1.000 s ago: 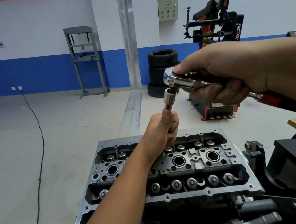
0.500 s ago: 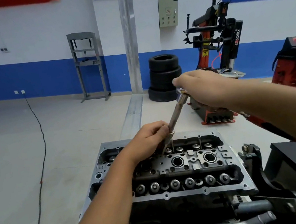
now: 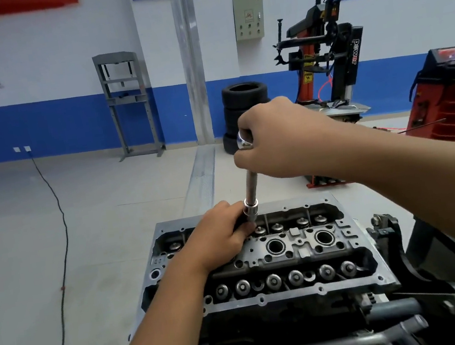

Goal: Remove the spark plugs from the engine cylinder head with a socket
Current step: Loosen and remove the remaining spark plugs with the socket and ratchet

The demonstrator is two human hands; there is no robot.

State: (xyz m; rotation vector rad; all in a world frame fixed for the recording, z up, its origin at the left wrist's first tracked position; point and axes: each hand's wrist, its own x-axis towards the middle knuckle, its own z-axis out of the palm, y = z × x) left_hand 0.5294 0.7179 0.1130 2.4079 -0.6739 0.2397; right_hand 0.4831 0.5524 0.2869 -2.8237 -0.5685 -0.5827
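Chrome socket [image 3: 251, 209] pinched by left hand [image 3: 221, 239] fingers over grey metal cylinder head [image 3: 265, 258], frame centre; ratchet head [image 3: 244, 142] gripped by curled right hand [image 3: 280, 140].

The cylinder head [image 3: 262, 255] is dull grey cast metal; the socket [image 3: 252, 209] and extension bar [image 3: 251, 183] are shiny polished chrome.

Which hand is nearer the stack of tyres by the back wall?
Right. The right hand grips the ratchet head just beside the stack of tyres in the image; the left hand is lower, holding the socket at the cylinder head.
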